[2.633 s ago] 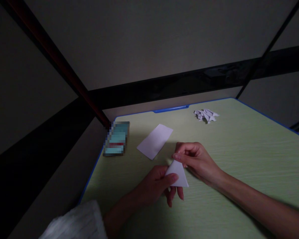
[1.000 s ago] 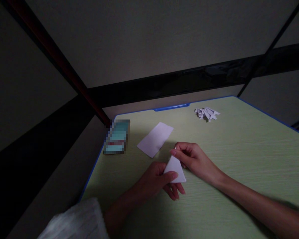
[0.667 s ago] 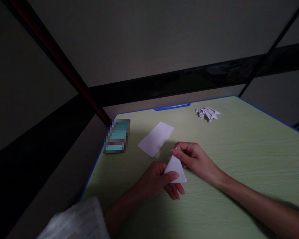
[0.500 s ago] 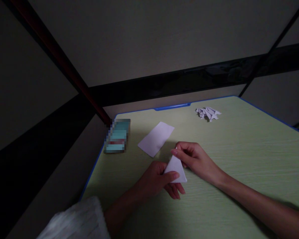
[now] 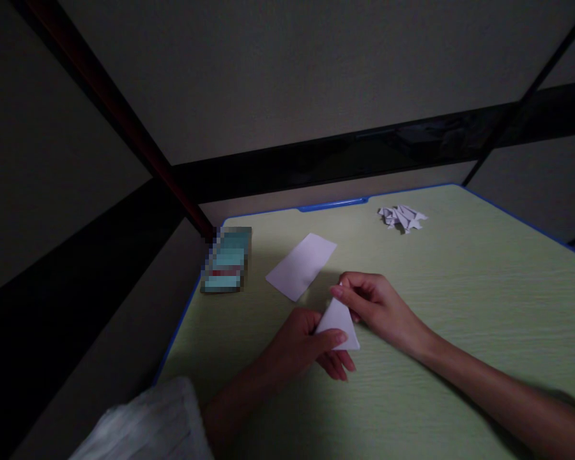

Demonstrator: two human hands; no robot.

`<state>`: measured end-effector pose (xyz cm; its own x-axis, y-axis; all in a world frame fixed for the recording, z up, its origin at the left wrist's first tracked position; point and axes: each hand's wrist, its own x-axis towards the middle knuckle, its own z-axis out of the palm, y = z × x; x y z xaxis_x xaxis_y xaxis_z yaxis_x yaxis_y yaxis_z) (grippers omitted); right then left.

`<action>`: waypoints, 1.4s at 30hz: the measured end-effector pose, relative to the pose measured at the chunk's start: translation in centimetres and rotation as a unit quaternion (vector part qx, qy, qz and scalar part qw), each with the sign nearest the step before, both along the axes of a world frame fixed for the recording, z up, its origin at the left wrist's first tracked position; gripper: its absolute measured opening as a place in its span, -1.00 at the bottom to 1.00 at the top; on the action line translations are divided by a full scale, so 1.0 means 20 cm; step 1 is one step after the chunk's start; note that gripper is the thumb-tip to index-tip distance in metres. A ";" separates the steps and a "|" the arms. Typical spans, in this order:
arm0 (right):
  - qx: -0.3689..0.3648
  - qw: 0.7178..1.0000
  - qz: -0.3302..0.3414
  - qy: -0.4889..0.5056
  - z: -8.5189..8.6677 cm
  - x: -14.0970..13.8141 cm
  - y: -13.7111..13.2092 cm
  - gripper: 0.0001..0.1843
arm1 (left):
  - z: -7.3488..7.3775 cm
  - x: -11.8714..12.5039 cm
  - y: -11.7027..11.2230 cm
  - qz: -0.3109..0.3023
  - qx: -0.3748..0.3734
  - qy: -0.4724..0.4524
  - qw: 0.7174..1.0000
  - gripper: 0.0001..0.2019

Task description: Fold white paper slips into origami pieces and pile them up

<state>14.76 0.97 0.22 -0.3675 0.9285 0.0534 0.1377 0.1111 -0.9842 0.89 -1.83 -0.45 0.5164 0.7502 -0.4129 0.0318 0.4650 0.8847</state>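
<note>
Between my hands is a folded piece of white paper point(image 5: 338, 319), triangular in shape, its tip pointing away from me. My left hand point(image 5: 306, 342) grips its lower left part, the thumb lying across the front and the other fingers behind it. At the upper tip, my right hand point(image 5: 367, 297) pinches the paper between thumb and fingers. Just beyond my hands, a flat sheet of white paper point(image 5: 301, 266) lies on the table.
The pale green table point(image 5: 483, 287) has a blue edge and a blue strip point(image 5: 333, 204) at its far side. A pile of folded white paper pieces point(image 5: 401, 218) lies at the back right. A blurred, pixelated teal object point(image 5: 227, 259) rests at the left edge. Dark panels rise behind.
Both hands keep almost the same hold on the folded paper. The whole view has shifted very slightly; nothing else has visibly moved.
</note>
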 end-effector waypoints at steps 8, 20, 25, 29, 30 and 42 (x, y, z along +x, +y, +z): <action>-0.032 0.999 -0.024 0.011 -0.03 -0.05 -0.05 -0.64 | -0.01 0.01 0.00 0.071 0.013 0.007 0.997 -0.68; -0.002 0.998 -0.051 0.019 -0.01 -0.07 -0.08 -0.69 | 0.03 0.03 0.00 0.151 0.084 0.009 0.985 -0.72; -0.027 0.995 -0.045 0.079 -0.01 -0.08 -0.08 -0.72 | 0.03 0.01 0.00 0.174 0.137 0.038 0.974 -0.67; 0.001 0.998 -0.051 0.037 -0.01 -0.08 -0.08 -0.71 | 0.02 0.01 0.00 0.174 0.152 0.069 0.970 -0.68; 0.021 0.998 -0.057 0.010 -0.01 -0.08 -0.08 -0.70 | 0.02 0.01 0.00 0.177 0.163 0.078 0.968 -0.69; 0.095 0.993 0.010 -0.073 0.00 -0.09 -0.11 -0.69 | 0.02 0.00 -0.02 0.192 0.277 0.103 0.936 -0.75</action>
<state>12.96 -1.28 0.24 -0.4021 0.8994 0.1713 0.2738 0.2966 -0.9149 0.92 -2.24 -0.07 0.1176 0.9925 0.0339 0.1531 -0.0519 0.9868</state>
